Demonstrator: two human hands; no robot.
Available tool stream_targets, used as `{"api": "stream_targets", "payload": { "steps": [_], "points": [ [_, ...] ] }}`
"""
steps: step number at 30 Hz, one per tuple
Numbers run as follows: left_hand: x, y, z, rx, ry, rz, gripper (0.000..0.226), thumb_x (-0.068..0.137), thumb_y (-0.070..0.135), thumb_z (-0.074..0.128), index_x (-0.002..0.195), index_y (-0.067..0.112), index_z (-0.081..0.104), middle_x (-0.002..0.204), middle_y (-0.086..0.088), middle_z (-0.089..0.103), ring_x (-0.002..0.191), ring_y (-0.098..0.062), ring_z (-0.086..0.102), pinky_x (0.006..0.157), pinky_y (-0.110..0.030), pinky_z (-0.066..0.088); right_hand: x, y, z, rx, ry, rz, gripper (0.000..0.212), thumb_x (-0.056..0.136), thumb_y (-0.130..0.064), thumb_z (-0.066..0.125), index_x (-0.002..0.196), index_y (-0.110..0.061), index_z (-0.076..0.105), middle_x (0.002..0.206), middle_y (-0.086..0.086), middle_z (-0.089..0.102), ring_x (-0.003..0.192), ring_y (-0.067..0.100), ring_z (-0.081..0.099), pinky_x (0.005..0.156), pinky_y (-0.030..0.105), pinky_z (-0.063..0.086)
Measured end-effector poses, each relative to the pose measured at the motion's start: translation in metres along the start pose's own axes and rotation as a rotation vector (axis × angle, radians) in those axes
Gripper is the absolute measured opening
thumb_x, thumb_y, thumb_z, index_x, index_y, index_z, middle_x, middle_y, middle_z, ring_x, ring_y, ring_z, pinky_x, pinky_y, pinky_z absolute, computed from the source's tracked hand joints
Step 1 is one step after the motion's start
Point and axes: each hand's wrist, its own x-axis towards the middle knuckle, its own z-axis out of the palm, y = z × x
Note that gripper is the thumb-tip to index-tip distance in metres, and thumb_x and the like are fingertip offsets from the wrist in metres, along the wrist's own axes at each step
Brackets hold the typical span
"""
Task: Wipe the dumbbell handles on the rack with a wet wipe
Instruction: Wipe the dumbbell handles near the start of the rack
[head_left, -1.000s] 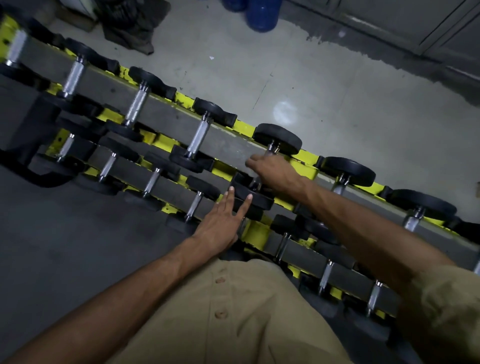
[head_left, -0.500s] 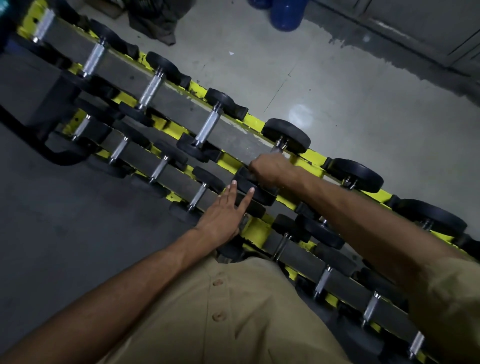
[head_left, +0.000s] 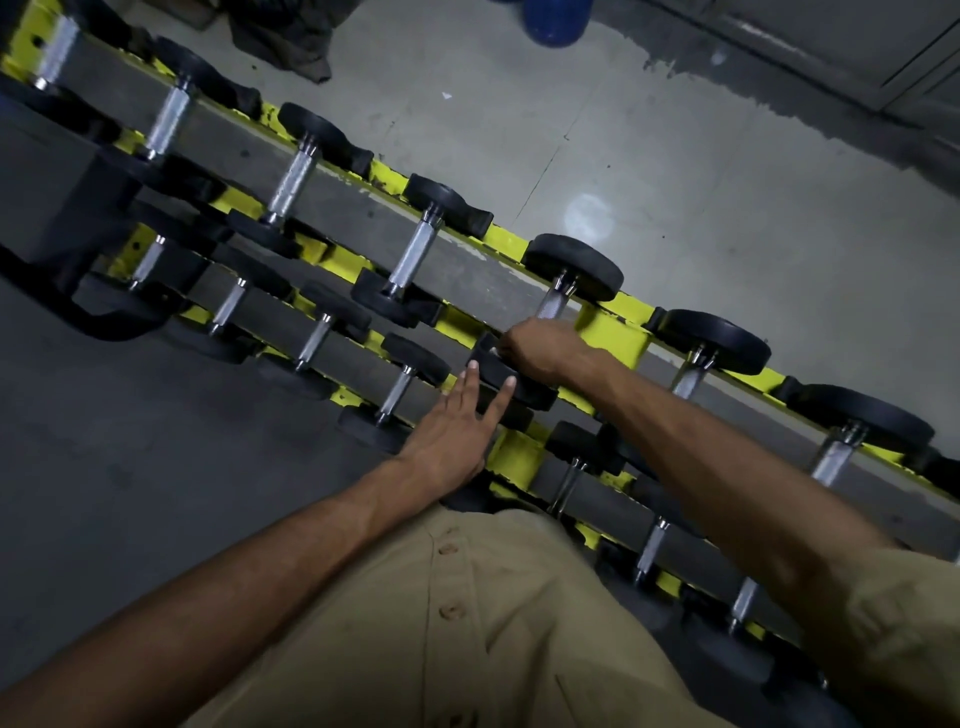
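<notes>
Yellow two-tier rack (head_left: 613, 332) slants from ten o'clock down to four o'clock. Black-headed dumbbells lie crosswise along both tiers, their chrome handles bright. Near the centre of the upper tier, one dumbbell (head_left: 574, 267) has the lower part of its handle (head_left: 550, 306) gripped by a right hand (head_left: 540, 348). A pale sliver, perhaps the wipe (head_left: 497, 353), shows at the fist's nine o'clock edge.

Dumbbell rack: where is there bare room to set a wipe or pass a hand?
Bare grey strips of the upper tier lie between neighbouring handles; the concrete floor beyond the rack is open. It is crowded mid-rack, where the right hand grips a handle and the left hand rests on a black dumbbell head.
</notes>
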Motion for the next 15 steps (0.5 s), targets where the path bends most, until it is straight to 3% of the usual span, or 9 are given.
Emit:
{"api": "stream_targets", "payload": {
  "steps": [2, 4, 7, 10, 13, 15],
  "points": [
    [0.001, -0.003, -0.003, 0.020, -0.015, 0.016, 0.106, 0.100, 0.017, 0.058, 0.160, 0.016, -0.029, 0.160, -0.041, -0.026, 0.158, -0.050, -0.004, 0.129, -0.051, 0.019, 0.011, -0.009, -0.005, 0.012, -0.086, 0.038, 0.030, 0.103, -0.035, 0.051, 0.108, -0.013, 0.071, 0.110, 0.014, 0.070, 0.098, 0.033, 0.068, 0.067, 0.032, 0.041],
    [0.001, -0.007, -0.006, 0.045, -0.031, 0.036, 0.107, 0.100, 0.019, 0.060, 0.160, 0.016, -0.028, 0.161, -0.042, -0.025, 0.158, -0.050, -0.002, 0.129, -0.050, 0.019, 0.014, -0.006, -0.013, 0.074, -0.107, 0.008, 0.023, 0.100, -0.031, 0.056, 0.105, -0.015, 0.072, 0.104, 0.012, 0.070, 0.095, 0.033, 0.068, 0.066, 0.032, 0.044],
    [0.002, -0.012, -0.009, 0.064, -0.041, 0.067, 0.108, 0.099, 0.020, 0.060, 0.160, 0.016, -0.029, 0.160, -0.043, -0.023, 0.158, -0.051, 0.000, 0.129, -0.050, 0.019, -0.007, 0.006, -0.012, 0.104, 0.051, -0.046, 0.013, 0.091, -0.029, 0.060, 0.095, -0.022, 0.071, 0.094, 0.006, 0.069, 0.085, 0.032, 0.066, 0.062, 0.035, 0.052],
    [0.002, -0.014, -0.010, 0.046, -0.050, 0.080, 0.109, 0.098, 0.019, 0.061, 0.161, 0.017, -0.027, 0.160, -0.043, -0.023, 0.158, -0.051, 0.002, 0.128, -0.049, 0.021, -0.033, 0.014, 0.020, 0.235, 0.219, 0.053, 0.005, 0.089, -0.022, 0.061, 0.085, -0.019, 0.063, 0.092, 0.006, 0.061, 0.081, 0.031, 0.061, 0.060, 0.038, 0.050],
    [0.002, -0.016, -0.012, 0.033, -0.060, 0.091, 0.110, 0.097, 0.017, 0.062, 0.162, 0.017, -0.026, 0.160, -0.043, -0.024, 0.158, -0.050, 0.001, 0.127, -0.047, 0.021, -0.046, 0.023, 0.057, 0.718, 0.290, 0.339, 0.015, 0.083, -0.006, 0.066, 0.078, -0.020, 0.063, 0.084, -0.002, 0.068, 0.082, 0.021, 0.065, 0.068, 0.033, 0.049],
    [0.002, -0.017, -0.013, 0.028, -0.063, 0.100, 0.110, 0.098, 0.018, 0.062, 0.162, 0.017, -0.027, 0.160, -0.043, -0.025, 0.158, -0.050, 0.001, 0.127, -0.047, 0.022, -0.044, 0.018, 0.068, 1.140, 0.298, 0.479, 0.020, 0.084, 0.007, 0.066, 0.086, -0.013, 0.068, 0.083, 0.000, 0.068, 0.077, 0.012, 0.062, 0.069, 0.026, 0.047]
  ]
}}
